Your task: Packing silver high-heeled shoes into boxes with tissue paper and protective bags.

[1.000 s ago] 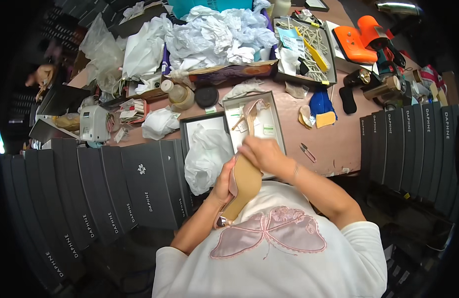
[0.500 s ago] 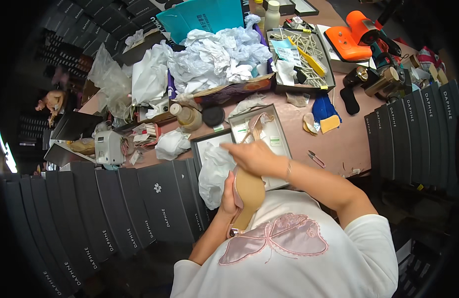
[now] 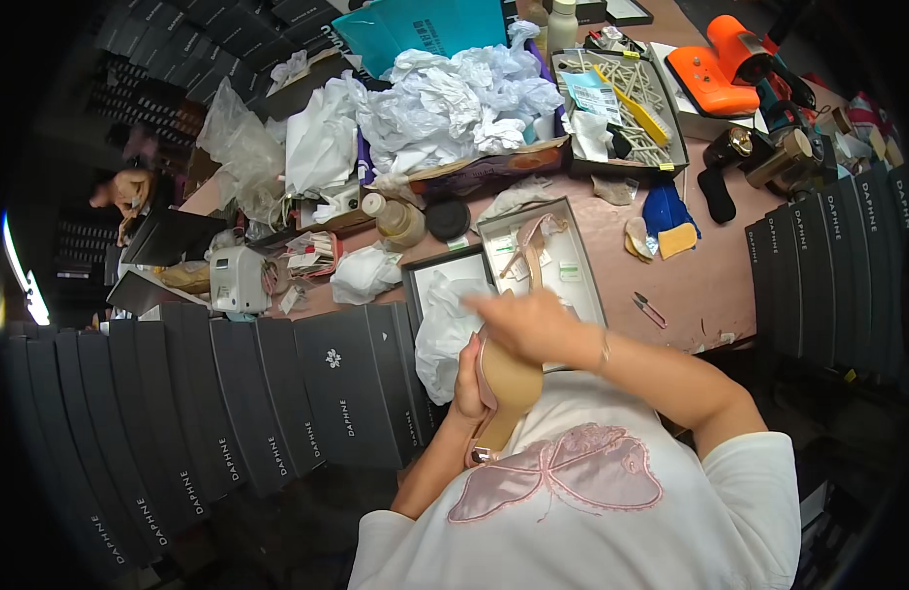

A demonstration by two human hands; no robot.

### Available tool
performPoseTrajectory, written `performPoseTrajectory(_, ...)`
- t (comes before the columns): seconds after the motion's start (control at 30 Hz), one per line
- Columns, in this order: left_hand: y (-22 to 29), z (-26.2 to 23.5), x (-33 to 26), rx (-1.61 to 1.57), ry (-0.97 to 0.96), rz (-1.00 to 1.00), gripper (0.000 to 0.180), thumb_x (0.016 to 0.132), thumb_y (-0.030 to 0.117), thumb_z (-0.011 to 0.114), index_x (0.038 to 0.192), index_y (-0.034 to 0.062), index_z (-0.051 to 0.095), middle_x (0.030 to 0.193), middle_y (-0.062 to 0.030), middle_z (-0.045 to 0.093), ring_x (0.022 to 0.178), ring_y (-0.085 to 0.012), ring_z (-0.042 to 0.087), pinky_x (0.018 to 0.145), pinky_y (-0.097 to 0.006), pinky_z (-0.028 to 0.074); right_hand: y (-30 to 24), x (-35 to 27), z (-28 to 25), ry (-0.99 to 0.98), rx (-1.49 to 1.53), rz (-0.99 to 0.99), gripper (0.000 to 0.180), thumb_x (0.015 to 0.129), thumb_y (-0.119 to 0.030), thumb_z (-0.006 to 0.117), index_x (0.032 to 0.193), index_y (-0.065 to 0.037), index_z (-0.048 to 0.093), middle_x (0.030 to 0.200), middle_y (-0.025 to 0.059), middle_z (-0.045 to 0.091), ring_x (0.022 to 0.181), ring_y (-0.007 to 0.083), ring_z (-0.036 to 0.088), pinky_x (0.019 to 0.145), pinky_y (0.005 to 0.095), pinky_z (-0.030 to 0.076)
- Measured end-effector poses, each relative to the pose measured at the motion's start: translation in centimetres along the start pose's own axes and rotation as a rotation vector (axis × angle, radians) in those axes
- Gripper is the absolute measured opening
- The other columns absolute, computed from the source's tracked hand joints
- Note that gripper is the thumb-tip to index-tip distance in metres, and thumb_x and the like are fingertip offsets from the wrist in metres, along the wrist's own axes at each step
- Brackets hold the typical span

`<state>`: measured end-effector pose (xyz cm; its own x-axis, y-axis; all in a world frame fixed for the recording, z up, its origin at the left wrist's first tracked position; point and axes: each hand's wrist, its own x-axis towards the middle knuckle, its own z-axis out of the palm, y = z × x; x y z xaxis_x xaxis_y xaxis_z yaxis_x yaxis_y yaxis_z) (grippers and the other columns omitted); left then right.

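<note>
so your left hand point(image 3: 466, 372) grips the tan shoe point(image 3: 507, 385), right hand point(image 3: 523, 323) blurred, grip unclear; its mate point(image 3: 529, 246) waits boxed.

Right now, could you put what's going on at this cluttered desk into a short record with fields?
left hand: holds a tan high-heeled shoe against the chest
right hand: on top of the shoe, blurred
open box: on the desk in front, another shoe of the same tan inside
white tissue paper: in the neighbouring lid
dark boxes: stacked at left
orange tool: far right
</note>
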<state>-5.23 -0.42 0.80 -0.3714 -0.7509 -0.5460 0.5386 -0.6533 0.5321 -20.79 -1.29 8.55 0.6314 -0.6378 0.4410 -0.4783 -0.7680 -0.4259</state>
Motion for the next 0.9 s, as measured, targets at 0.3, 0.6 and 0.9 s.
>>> performPoseTrajectory(0.3, -0.6, -0.8, 0.1, -0.037, -0.019, -0.017, 0.066, 0.094, 0.055, 0.026, 0.131, 0.0034, 0.046, 0.119, -0.0141, 0.058, 0.103, -0.0248, 0.06, 0.087, -0.036, 0.05, 2.6, -2.3, 1.6, -0.043, 0.203, 0.183, 0.03, 0.08, -0.017, 0.058, 0.109, -0.01, 0.055, 0.067, 0.0087, 0.061, 0.055, 0.0248, 0.063, 0.044, 0.0376, 0.048)
performPoseTrajectory(0.6, 0.1, -0.1, -0.8, -0.049, -0.024, 0.015, 0.069, 0.094, 0.057, 0.026, 0.131, 0.002, 0.045, 0.115, -0.0157, 0.058, 0.097, -0.0265, 0.062, 0.084, -0.039, 0.052, 2.0, -3.0, 0.2, 0.0, 0.158, 0.006, 0.022, 0.078, -0.022, 0.059, 0.097, -0.011, 0.054, 0.068, 0.0044, 0.054, 0.056, 0.0235, 0.061, 0.045, 0.0351, 0.047)
performPoseTrajectory(0.9, 3.1, 0.8, 0.7, 0.165, -0.17, 0.147, 0.072, 0.091, 0.06, 0.029, 0.131, 0.0023, 0.043, 0.116, -0.0178, 0.057, 0.096, -0.0304, 0.062, 0.077, -0.039, 0.054, 12.6, -1.7, 6.4, 0.51, 1.018, 0.812, 0.029, 0.095, -0.024, 0.05, 0.12, -0.011, 0.054, 0.067, 0.0031, 0.055, 0.057, 0.013, 0.056, 0.043, 0.0283, 0.042)
